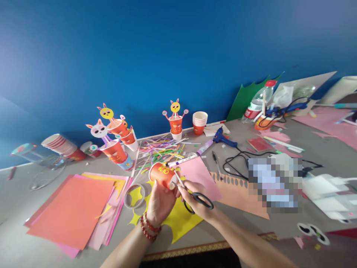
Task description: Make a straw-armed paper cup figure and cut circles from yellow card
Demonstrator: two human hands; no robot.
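My left hand (160, 203), with red bead bracelets at the wrist, is wrapped round an orange paper cup (161, 174) with gold lettering. The cup lies tilted on its side, its white base turned towards my right hand (193, 193). That hand grips scissors (203, 200) with black handles, the blade tips at the cup's base. A thin white stick (178, 177) also shows by my right fingers; whether I hold it is hard to tell. Under both hands lie cut yellow paper (184, 219) and a pink sheet (199, 173).
Decorated cups with animal faces (175, 126) stand at the back. Left are coloured sheets (75, 208) and a tape roll (134, 195). Loose straws (158, 149) lie behind the cup. A blue glue gun (223, 137) and its black cord (231, 163) are at right, near a bottle (256, 102).
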